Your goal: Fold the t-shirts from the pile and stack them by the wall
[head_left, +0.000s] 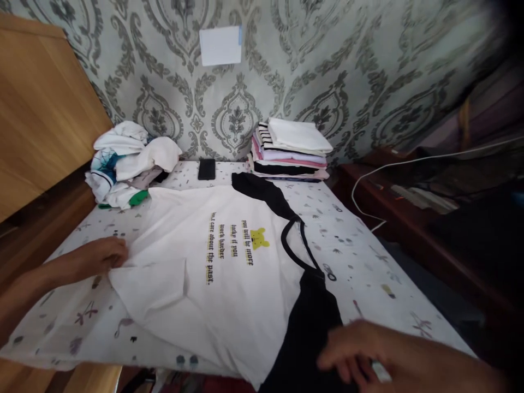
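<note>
A white T-shirt (245,295) with black sleeves, a black collar and printed text lies spread on the patterned cloth, its collar toward the right. My left hand (113,252) is closed on the shirt's hem at the left, where a corner of the fabric is folded over. Over the near black sleeve (311,322) is my right hand (354,352), its fingers curled at the sleeve's edge; whether they grip the fabric is not clear.
A heap of crumpled clothes (126,158) lies at the back left. A black phone (207,169) sits beside a stack of folded clothes (290,155) near the wall. A white cable (393,164) hangs at the right. Wooden furniture (45,109) stands left.
</note>
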Demonstrator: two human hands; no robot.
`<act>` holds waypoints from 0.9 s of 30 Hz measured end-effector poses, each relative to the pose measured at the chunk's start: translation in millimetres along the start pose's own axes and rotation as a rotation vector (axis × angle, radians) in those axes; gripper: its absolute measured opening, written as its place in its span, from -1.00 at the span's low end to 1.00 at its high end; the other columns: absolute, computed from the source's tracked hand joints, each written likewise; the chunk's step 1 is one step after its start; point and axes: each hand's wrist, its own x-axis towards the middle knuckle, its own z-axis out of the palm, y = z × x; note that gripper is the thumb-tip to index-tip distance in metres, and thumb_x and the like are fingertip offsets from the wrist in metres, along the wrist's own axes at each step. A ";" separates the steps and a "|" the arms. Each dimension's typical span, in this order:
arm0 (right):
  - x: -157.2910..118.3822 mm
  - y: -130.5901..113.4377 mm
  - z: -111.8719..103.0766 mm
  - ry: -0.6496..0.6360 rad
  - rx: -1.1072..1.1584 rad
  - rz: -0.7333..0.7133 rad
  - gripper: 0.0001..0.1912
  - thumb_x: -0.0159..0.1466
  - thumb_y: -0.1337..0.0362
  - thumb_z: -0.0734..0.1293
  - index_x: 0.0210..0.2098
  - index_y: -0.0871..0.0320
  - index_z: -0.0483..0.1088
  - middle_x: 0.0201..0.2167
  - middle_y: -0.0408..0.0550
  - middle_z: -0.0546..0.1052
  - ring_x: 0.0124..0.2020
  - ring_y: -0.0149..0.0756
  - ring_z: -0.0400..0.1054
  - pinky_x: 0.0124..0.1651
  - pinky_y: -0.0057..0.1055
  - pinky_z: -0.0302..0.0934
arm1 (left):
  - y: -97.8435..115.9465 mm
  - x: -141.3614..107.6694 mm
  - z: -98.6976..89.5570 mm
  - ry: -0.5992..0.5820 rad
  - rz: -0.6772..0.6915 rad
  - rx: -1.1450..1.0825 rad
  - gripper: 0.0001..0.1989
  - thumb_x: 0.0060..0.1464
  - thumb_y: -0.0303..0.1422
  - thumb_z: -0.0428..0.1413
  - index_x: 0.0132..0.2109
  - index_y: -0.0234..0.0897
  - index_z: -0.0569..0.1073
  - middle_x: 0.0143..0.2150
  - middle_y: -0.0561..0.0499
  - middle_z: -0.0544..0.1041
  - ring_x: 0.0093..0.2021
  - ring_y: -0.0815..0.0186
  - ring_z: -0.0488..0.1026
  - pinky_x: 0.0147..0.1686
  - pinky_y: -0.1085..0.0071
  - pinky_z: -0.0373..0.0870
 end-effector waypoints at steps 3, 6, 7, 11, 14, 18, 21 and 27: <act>60.0 -23.9 -56.0 0.107 -0.001 -0.018 -0.53 0.23 -0.13 0.33 -0.07 0.03 0.60 -0.39 0.00 0.60 -0.39 -0.20 0.49 -0.33 -0.32 0.36 | -4.8 29.3 -18.6 0.041 -0.037 -0.041 -0.75 -0.03 -0.14 -0.08 -0.44 -0.08 0.44 -0.40 0.12 0.54 -0.31 0.20 0.43 -0.23 0.41 0.32; 130.3 -21.9 -107.3 0.584 -0.311 0.070 -0.62 0.30 0.07 0.30 -0.02 0.12 0.56 -0.22 0.02 0.62 -0.20 -0.20 0.50 -0.17 -0.37 0.34 | -0.9 77.6 -38.4 0.238 -0.136 -0.011 -0.69 0.05 -0.10 -0.09 -0.25 -0.10 0.47 -0.26 0.10 0.60 -0.19 0.20 0.45 -0.15 0.43 0.33; 153.8 -19.6 -120.2 0.720 -0.436 0.201 -0.66 0.30 0.14 0.30 -0.02 0.12 0.55 -0.16 0.01 0.62 -0.14 -0.21 0.49 -0.10 -0.39 0.32 | 1.8 95.7 -43.1 0.310 -0.193 0.014 -0.67 0.07 -0.14 -0.10 -0.17 -0.13 0.46 -0.21 0.06 0.61 -0.16 0.19 0.45 -0.12 0.42 0.33; 230.5 -18.2 -148.9 0.850 -0.519 0.388 -0.61 0.36 0.13 0.24 0.01 0.25 0.51 0.02 0.22 0.55 0.02 -0.05 0.45 -0.07 -0.31 0.29 | 8.4 159.0 -49.0 0.452 -0.333 0.086 -0.52 0.09 -0.27 -0.04 0.12 -0.40 0.36 0.00 -0.20 0.56 -0.02 0.11 0.43 -0.05 0.36 0.32; 264.9 -24.3 -156.9 0.862 -0.555 0.436 -0.56 0.35 0.02 0.26 -0.02 0.23 0.51 0.07 0.23 0.51 0.07 0.00 0.42 -0.07 -0.29 0.29 | 6.4 185.6 -47.0 0.458 -0.368 0.105 -0.46 0.03 -0.25 0.08 0.13 -0.43 0.36 0.01 -0.26 0.54 0.03 0.01 0.43 -0.09 0.33 0.32; 293.9 -30.3 -162.9 0.863 -0.611 0.460 -0.55 0.32 0.00 0.31 0.01 0.21 0.47 0.06 0.21 0.52 0.06 0.00 0.42 -0.09 -0.27 0.30 | 4.9 198.5 -51.9 0.417 -0.359 0.108 -0.72 -0.12 -0.35 0.18 -0.19 -0.34 0.48 -0.18 -0.10 0.58 -0.09 0.06 0.48 -0.18 0.41 0.31; 303.4 -29.7 -162.9 0.863 -0.680 0.426 -0.65 0.38 0.13 0.25 0.04 0.21 0.44 0.02 0.20 0.54 0.01 -0.02 0.45 -0.13 -0.28 0.29 | 6.3 197.9 -62.5 0.437 -0.348 0.090 -0.84 -0.09 -0.36 0.15 -0.30 -0.30 0.47 -0.27 0.00 0.57 -0.17 0.15 0.48 -0.21 0.44 0.32; 290.8 -30.4 -170.5 0.894 -0.859 0.212 -0.61 0.48 0.23 0.03 0.12 0.16 0.36 0.12 0.21 0.45 -0.01 -0.03 0.44 -0.11 -0.25 0.20 | 15.2 190.4 -76.0 0.661 -0.403 0.122 -0.58 0.24 -0.27 -0.14 0.12 -0.37 0.35 -0.07 -0.13 0.55 -0.08 0.10 0.48 -0.13 0.35 0.39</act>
